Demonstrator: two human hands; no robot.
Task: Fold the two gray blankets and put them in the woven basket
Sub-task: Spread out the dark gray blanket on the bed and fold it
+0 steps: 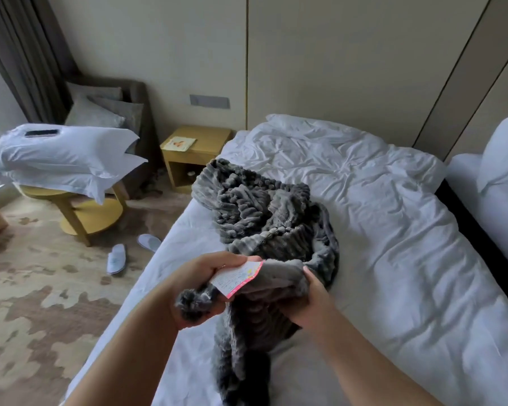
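Observation:
A ribbed gray blanket (261, 212) lies crumpled in a heap on the white bed (393, 230), and part of it trails toward me. My left hand (200, 288) grips a corner of the gray blanket, where a white label with a pink edge (238, 278) is attached. My right hand (305, 300) holds the same edge a little to the right, lifted off the bed. I cannot tell whether the heap is one blanket or two. No woven basket is in view.
A white duvet (320, 148) is bunched at the bed's far end. A second bed (499, 200) stands on the right. On the left are a yellow nightstand (194, 153), a round yellow table (88, 212) stacked with pillows (62, 159), an armchair (115, 112), and slippers (116, 259) on the carpet.

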